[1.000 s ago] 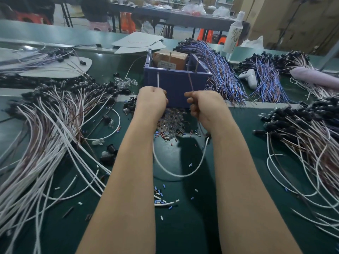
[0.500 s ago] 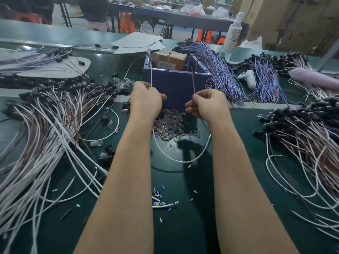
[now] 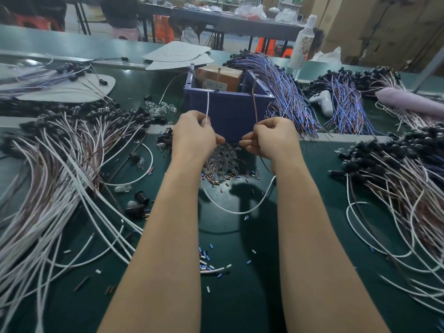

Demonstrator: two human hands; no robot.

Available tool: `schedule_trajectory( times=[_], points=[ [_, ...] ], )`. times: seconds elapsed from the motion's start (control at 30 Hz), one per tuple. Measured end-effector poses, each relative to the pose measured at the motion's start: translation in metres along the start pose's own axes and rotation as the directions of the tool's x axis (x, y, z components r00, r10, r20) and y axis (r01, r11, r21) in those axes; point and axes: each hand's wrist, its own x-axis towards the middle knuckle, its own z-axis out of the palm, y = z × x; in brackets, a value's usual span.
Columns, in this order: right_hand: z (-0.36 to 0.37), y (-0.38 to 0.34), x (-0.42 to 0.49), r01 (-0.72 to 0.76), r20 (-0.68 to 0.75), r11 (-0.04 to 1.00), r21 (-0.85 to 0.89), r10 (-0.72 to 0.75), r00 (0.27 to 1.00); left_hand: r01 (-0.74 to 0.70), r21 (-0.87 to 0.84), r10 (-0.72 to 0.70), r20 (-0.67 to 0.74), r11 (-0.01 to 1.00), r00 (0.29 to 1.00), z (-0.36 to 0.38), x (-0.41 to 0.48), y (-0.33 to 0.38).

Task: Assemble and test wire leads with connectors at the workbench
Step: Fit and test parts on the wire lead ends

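My left hand (image 3: 195, 138) pinches a white wire (image 3: 207, 104) whose free end points up toward the blue box (image 3: 228, 111). My right hand (image 3: 271, 140) pinches a brown wire (image 3: 255, 102) that also rises to the box rim. Below the hands the white wire hangs in a slack loop (image 3: 235, 211) between my forearms, above the green mat. A heap of clear LEDs (image 3: 221, 164) lies on the mat just under both hands.
White-and-brown lead bundles with black connectors fan out at left (image 3: 60, 164) and right (image 3: 396, 176). Blue-purple leads (image 3: 283, 92) lie beside the box. A cardboard carton (image 3: 219, 76) sits in the box. Small sleeve offcuts (image 3: 206, 260) litter the mat. A bottle (image 3: 304, 42) stands behind.
Both hands have lifted the wire ends upward and toward the blue box. The white loop below has shortened and risen off the mat.
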Motion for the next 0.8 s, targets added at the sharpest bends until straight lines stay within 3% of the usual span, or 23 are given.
schedule_trajectory(
  times=[0.57, 0.7, 0.8],
  points=[
    [-0.004, -0.001, 0.0, 0.054, -0.006, 0.983, -0.173, -0.056, 0.998, -0.024, -0.05, 0.027, 0.053, 0.998, 0.998, 0.002, -0.001, 0.003],
    [-0.023, -0.001, 0.006, 0.006, -0.127, 0.895, -0.447, -0.071, 0.989, -0.018, -0.05, 0.021, 0.06, 0.999, 0.998, 0.002, -0.002, 0.002],
    [-0.04, 0.008, 0.008, -0.148, -0.161, 0.805, -0.575, 0.067, 0.985, -0.011, -0.051, 0.014, 0.058, 0.999, 0.998, 0.002, -0.002, 0.003]
  ],
)
